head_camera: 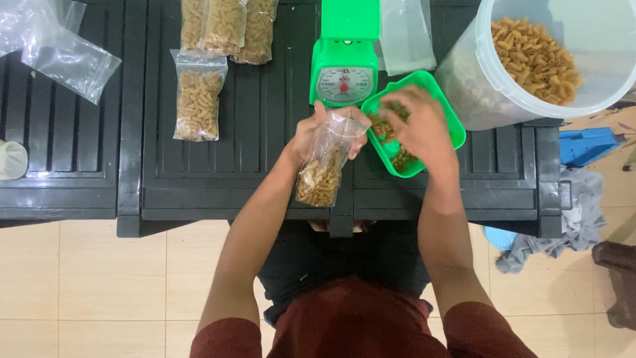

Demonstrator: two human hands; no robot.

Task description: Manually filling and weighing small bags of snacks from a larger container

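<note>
Your right hand (419,126) covers much of the green tray (452,122), fingers curled down into the macaroni snacks there; whether they pinch any is hidden. Your left hand (317,132) grips a clear plastic bag (322,169), partly filled, just beside the tray. You work over a black plastic table (238,172) on a tiled floor. A green dial scale (344,73) stands behind, a bucket (530,59) of snacks at right, filled bags (197,99) at left.

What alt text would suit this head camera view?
A person's left hand holds a clear plastic bag of brown snack sticks while the right hand reaches into a green plastic tray, beside a green dial scale on a black table.
</note>
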